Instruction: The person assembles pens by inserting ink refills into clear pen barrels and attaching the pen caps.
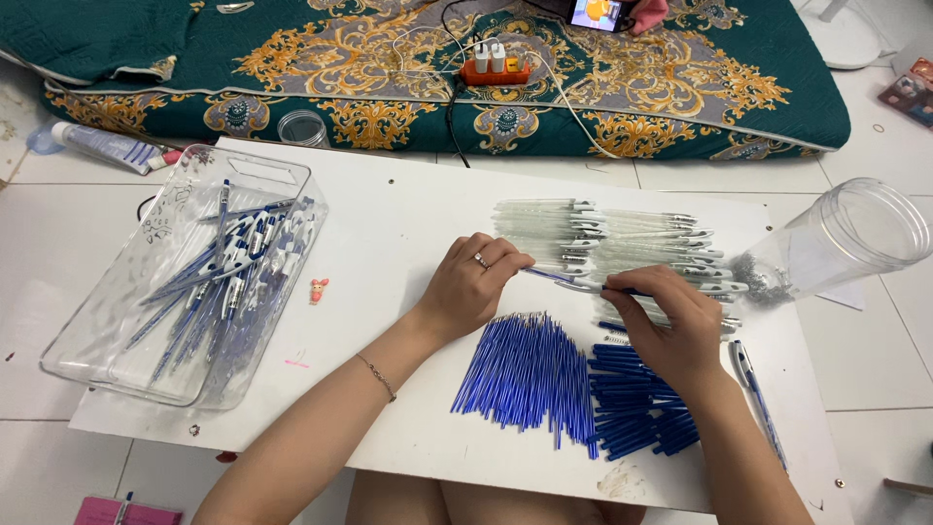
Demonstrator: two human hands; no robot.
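My left hand (473, 282) and my right hand (671, 321) meet over a white board (389, 243), together holding one thin blue pen refill and pen part (573, 282) between their fingertips. Just behind them lie rows of white pen barrels (603, 238). Below my left hand sits a pile of blue refills (525, 374). A pile of short blue pen parts (637, 403) lies under my right wrist. A finished blue and white pen (753, 389) rests at the right of my right arm.
A clear plastic bin (146, 321) with several finished pens stands at the left. A clear jar (855, 238) lies on its side at the right, small springs spilling out. A tiny pink figure (319, 289) sits on the board. A teal patterned mattress (680, 87) with an orange power strip (496, 68) lies behind.
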